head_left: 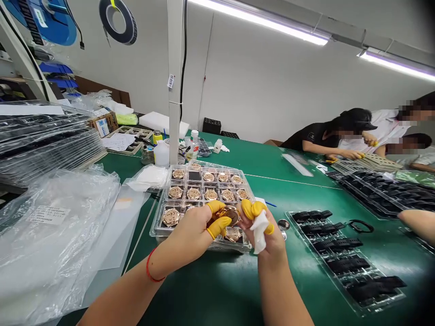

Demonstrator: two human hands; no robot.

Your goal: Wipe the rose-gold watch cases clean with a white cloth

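Yellow finger cots cover several fingertips of both my hands. Between the thumb and fingers of my left hand (pixel 200 224) is a round gold watch case (pixel 231 214), held tilted above the tray. My right hand (pixel 267 231) pinches a white cloth wipe (pixel 260 231) close beside the watch case; whether it touches the case I cannot tell. Below both hands lies a clear plastic tray (pixel 158 222), with more gold watch cases (pixel 193 194) in its square pockets. One back-row pocket shows a dark square. My hands hide part of the front row.
Right of me, a clear tray holds black watch straps (pixel 336 244); a black band (pixel 360 226) lies near it. Plastic bags (pixel 54 240) and stacked trays (pixel 44 145) fill the left. Bottles (pixel 161 154) stand by a white post (pixel 174 113). Co-workers (pixel 326 136) work at the far right.
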